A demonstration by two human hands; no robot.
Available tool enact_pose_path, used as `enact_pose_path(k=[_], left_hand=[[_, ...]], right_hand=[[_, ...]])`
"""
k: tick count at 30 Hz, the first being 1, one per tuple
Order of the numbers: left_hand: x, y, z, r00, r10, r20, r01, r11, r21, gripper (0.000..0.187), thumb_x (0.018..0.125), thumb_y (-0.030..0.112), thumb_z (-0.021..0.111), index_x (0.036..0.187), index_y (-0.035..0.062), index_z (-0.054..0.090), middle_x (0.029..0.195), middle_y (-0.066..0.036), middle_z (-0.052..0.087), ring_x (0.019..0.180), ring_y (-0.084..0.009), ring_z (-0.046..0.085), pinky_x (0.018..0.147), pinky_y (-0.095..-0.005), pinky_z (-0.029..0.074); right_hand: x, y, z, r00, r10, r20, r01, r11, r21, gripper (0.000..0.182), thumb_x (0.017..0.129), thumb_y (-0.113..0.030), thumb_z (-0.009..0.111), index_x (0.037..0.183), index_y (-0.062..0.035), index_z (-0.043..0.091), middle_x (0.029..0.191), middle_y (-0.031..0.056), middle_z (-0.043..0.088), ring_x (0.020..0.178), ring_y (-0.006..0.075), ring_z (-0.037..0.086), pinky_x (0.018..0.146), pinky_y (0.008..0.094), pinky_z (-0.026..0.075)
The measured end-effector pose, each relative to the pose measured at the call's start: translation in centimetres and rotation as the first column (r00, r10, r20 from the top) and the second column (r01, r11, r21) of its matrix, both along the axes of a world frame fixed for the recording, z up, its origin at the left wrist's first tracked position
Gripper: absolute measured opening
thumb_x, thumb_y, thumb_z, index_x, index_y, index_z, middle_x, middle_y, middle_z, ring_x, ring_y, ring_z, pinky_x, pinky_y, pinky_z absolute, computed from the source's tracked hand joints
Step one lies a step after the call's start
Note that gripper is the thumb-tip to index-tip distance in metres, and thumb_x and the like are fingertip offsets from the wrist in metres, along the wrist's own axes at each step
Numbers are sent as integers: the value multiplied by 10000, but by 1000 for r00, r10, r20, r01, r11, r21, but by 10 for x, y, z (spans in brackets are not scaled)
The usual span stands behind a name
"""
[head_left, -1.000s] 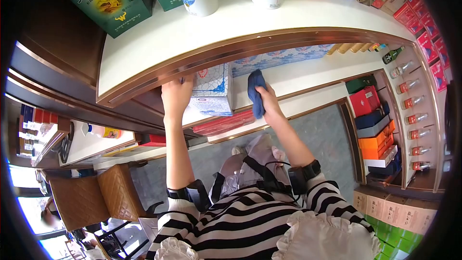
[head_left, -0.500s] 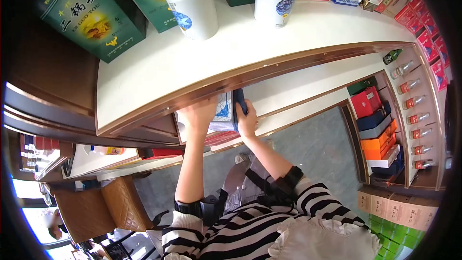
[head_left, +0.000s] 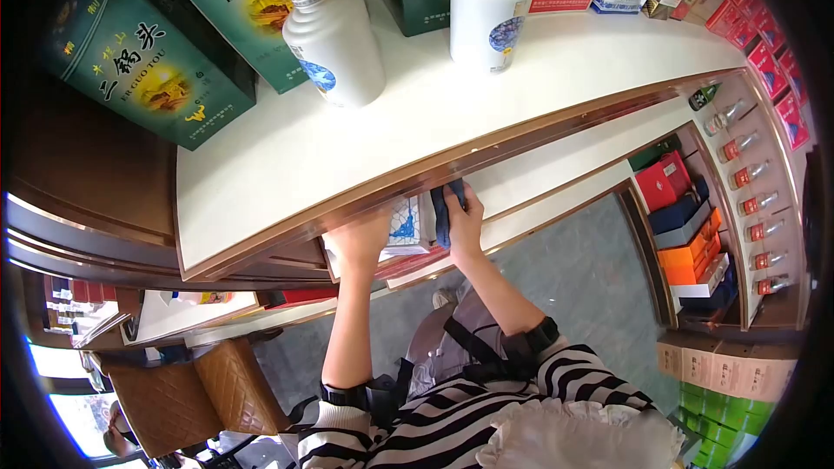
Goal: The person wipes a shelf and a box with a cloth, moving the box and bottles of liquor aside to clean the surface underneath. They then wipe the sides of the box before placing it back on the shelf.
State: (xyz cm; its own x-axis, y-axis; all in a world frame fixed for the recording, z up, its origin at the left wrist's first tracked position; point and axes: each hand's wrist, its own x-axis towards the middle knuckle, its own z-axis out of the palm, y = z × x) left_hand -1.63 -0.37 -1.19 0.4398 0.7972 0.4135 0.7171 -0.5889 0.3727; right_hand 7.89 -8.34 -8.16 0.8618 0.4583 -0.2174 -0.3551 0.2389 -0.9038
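Below the upper shelf's edge, my left hand [head_left: 356,241] grips the left side of a white box [head_left: 405,221] with a blue pattern; its fingertips are hidden by the shelf and the box. My right hand [head_left: 466,224] is closed around a folded dark blue cloth [head_left: 441,215], at the right side of the same box. The box rests on the lower white shelf [head_left: 530,175]. Something red and flat [head_left: 408,263] lies under or just in front of it.
Above my hands, the upper shelf [head_left: 417,122] carries two white bottles [head_left: 334,48] [head_left: 489,17] and green boxes [head_left: 156,78]. Small bottles [head_left: 754,175] line the right-hand rack, beside stacked coloured boxes [head_left: 691,252]. A brown chair [head_left: 191,391] stands at lower left.
The view has tilted, so the upper shelf sits lower in it. My right hand and the cloth have shifted slightly right, away from the box's face. My left hand stays at the box.
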Motion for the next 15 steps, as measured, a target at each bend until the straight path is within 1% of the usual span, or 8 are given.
enact_pose_path(k=[1,3,4,5,8,11,12,15], left_hand=[[-1,2,-2,1000,3,0,-3,1000,1,419,752,427,483,1004,100,557,1055,-148,490,956,-335,448,807,-428,374],[-3,6,-7,996,-83,-27,82,997,-9,425,738,427,500,999,96,558,1050,-142,495,954,-330,455,808,-416,379],[-4,4,-6,995,-65,-77,69,996,51,424,725,423,519,989,94,561,1050,-138,496,949,-325,459,802,-404,383],[-3,3,-6,996,-62,-70,66,996,57,424,725,423,519,989,94,561,1050,-138,496,949,-325,459,802,-404,383],[-1,3,-8,951,-128,281,162,982,-101,336,695,341,547,894,72,575,901,-124,563,874,-307,501,774,-401,387],[-1,1,-7,932,-109,345,146,986,-83,274,672,280,567,843,66,582,836,-111,581,828,-308,521,747,-393,393],[0,2,-6,992,-36,118,53,988,-142,267,662,271,578,834,66,584,840,-108,584,812,-316,526,726,-389,397],[0,0,3,989,-26,146,58,974,-217,287,672,301,559,841,69,582,831,-108,588,803,-323,529,729,-404,398]], right_hand=[[-5,2,20,999,-30,17,27,989,143,187,785,-89,514,941,15,524,779,78,533,683,155,487,637,245,392],[-9,6,15,880,-57,471,59,998,10,203,788,-76,515,969,16,510,864,91,504,767,161,477,692,236,380],[-12,10,18,832,-84,549,50,996,77,226,780,-59,518,991,21,495,900,100,473,811,174,468,733,247,372],[-13,11,14,828,-86,554,48,995,83,226,780,-59,518,991,21,495,900,100,473,811,174,468,733,247,372],[-15,14,-28,951,-28,309,21,999,28,227,769,-58,528,978,30,509,887,105,485,809,182,477,742,256,373],[-12,17,-79,949,-22,315,44,997,-63,222,762,-81,537,954,31,534,848,118,512,792,191,494,729,263,386],[-13,16,-92,969,1,249,31,992,-126,225,758,-95,540,947,28,543,837,129,528,785,205,509,725,278,393],[-4,13,-149,955,149,257,-42,924,-380,258,742,-109,553,954,38,548,833,172,576,751,257,559,708,319,416]])
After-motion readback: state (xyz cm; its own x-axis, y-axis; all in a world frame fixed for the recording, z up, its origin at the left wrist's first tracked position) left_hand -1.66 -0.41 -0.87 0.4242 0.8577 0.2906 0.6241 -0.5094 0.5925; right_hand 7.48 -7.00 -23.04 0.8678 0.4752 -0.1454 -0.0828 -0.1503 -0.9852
